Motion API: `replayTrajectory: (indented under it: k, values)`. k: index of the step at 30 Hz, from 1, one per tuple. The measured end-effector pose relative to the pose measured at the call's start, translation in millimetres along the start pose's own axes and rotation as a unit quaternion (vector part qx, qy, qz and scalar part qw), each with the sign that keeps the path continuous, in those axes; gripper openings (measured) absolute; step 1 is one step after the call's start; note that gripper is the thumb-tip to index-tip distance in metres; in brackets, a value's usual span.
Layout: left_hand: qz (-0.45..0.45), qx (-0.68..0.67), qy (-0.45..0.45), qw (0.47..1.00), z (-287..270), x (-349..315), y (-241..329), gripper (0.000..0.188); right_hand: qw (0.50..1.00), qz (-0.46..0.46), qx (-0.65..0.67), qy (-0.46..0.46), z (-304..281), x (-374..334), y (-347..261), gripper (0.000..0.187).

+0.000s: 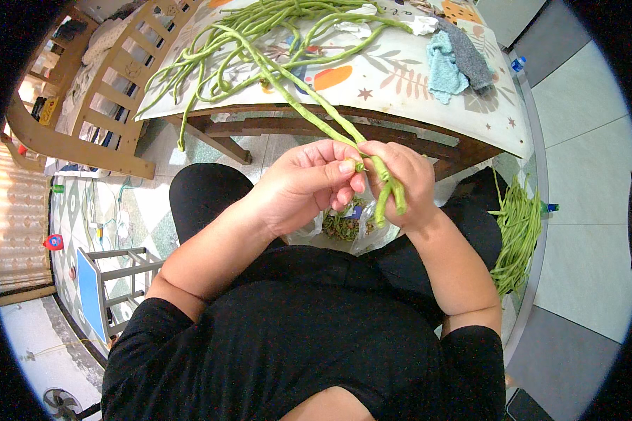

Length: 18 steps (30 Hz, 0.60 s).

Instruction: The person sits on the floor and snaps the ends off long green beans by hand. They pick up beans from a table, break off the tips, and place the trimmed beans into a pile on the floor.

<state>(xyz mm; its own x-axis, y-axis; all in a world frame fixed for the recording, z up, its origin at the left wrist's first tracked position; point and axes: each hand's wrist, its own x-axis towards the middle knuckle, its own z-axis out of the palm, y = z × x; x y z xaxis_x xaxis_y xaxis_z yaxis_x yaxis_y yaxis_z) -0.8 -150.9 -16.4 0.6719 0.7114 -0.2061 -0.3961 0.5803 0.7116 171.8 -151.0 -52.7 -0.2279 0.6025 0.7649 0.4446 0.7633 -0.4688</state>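
In front of my lap, my right hand (409, 179) is closed round a few green long beans (399, 199), their ends sticking out below the fingers. These beans trail back up to the table. Beside it my left hand (312, 179) is closed, pinching a bean end (359, 168) between thumb and fingers. A heap of long beans (260, 31) lies across the far left of the tabletop, some hanging over the near edge. Below my hands, between my legs, a clear plastic bag (372, 237) holds small green-brown bits (338, 228), partly hidden by my hands.
The patterned tablecloth (491, 116) carries a light blue cloth (442, 70), a grey cloth (467, 56) and crumpled white tissue (423, 26). More long beans (516, 242) are piled by my right leg. At left stand a wooden rail (112, 91) and a blue-topped stool (91, 291).
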Motion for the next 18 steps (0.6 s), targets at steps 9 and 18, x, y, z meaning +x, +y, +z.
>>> replayTrajectory:
  k: [9,18]
  values:
    - [-0.024,0.508,0.018,0.861,-31,11,-22,0.029,0.917,0.297,0.238,0.118,-6,-1,4,0.021]
    - [0.122,-0.06,0.065,0.989,-44,36,29,0.04,0.935,0.196,0.286,0.073,-18,-8,-2,0.028]
